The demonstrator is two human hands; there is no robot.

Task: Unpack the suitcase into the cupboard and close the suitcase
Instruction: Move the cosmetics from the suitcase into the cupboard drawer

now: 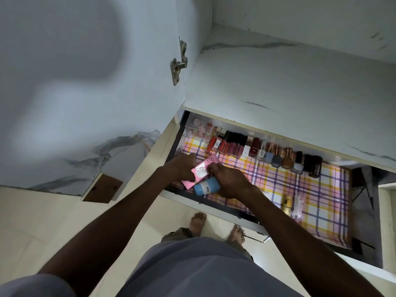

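Observation:
I stand over an open cupboard drawer (334, 215) lined with pink, yellow and purple checked paper. My left hand (182, 168) grips a pink cream box (202, 171) at the drawer's near left corner. My right hand (230, 182) touches the same box with its fingertips and holds a blue and white bottle (206, 186) under its palm. The suitcase is not in view.
A row of lipsticks and nail-polish bottles (267, 153) lines the drawer's back edge beside a clear box (198, 128). A yellow bottle (287, 204) and a pink tube (299, 207) lie near the front. A white marbled shelf (289, 86) overhangs; the open door (85, 93) stands left.

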